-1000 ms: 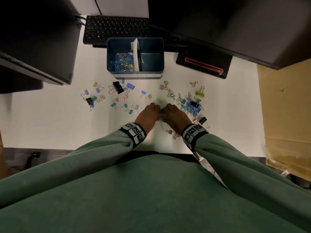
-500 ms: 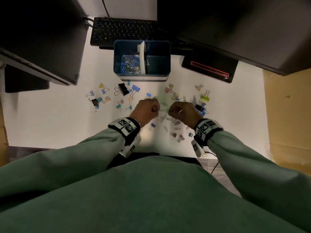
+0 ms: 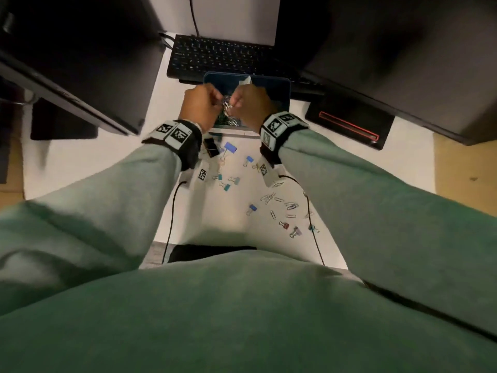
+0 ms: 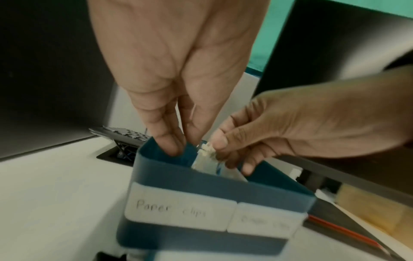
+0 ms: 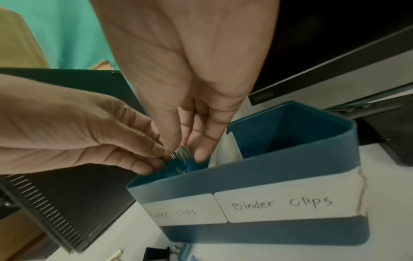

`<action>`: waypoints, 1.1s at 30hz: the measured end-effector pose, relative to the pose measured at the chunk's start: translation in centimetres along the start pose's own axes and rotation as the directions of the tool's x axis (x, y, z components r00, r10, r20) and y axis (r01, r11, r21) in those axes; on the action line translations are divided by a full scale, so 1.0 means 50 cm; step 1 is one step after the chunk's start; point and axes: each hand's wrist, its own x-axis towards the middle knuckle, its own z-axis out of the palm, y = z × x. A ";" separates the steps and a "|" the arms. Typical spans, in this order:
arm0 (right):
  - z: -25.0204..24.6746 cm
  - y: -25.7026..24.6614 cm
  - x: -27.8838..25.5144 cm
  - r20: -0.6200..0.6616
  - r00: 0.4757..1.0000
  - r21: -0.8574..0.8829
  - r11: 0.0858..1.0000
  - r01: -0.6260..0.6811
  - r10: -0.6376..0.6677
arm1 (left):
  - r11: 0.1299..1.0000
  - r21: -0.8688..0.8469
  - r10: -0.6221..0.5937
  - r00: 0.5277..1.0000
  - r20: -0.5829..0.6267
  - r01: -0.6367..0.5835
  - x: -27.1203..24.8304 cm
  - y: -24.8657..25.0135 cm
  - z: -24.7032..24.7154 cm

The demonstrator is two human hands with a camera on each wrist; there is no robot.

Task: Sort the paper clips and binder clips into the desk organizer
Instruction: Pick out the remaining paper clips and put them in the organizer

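Sleeves [image 3: 376, 211], green, fill the lower half of the head view, converging toward upper centre. Between them on the white desk [image 3: 80, 162]: loose paper clips [image 3: 290, 205] at centre right of the frame, small coloured binder clips [image 3: 226, 184] near centre, one black binder clip [image 3: 211, 148] just below the left wristband. Above these, the blue desk organizer [image 3: 282, 87] in the upper centre, two compartments split by a pale divider [image 5: 230, 148]; front labels read "Paper clips" [image 4: 178, 208] on the frame's left and "Binder Clips" [image 5: 281, 203] on the right. Left hand [image 3: 200, 105] and right hand [image 3: 251, 106] side by side over the paper-clip compartment, fingertips nearly touching. Right hand fingers pinched on a small bunch of silvery paper clips [image 5: 181, 151] at the compartment's mouth; left hand's fingertips bunched against the same bunch, though whether it grips it cannot be told. A heap of clips already in that compartment [image 3: 228, 121]; the binder-clip compartment shows only bare blue wall in the right wrist view. Beyond the organizer, a black keyboard [image 3: 223, 56]; dark monitors at upper left [image 3: 80, 57] and upper right [image 3: 403, 55].
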 end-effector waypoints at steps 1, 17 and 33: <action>0.001 0.002 -0.007 -0.006 1.000 -0.028 0.999 0.019 -0.020 | 1.000 0.007 0.022 0.998 -0.055 -0.021 -0.010 -0.001 0.008; 0.042 0.344 -0.378 0.326 0.945 -0.398 0.909 0.122 0.015 | 0.901 0.264 0.169 0.840 0.516 -0.343 -0.245 0.015 0.285; 0.071 0.335 -0.359 0.305 0.952 -0.309 0.945 0.109 -0.010 | 0.828 0.305 0.297 0.829 0.473 -0.471 -0.290 0.026 0.336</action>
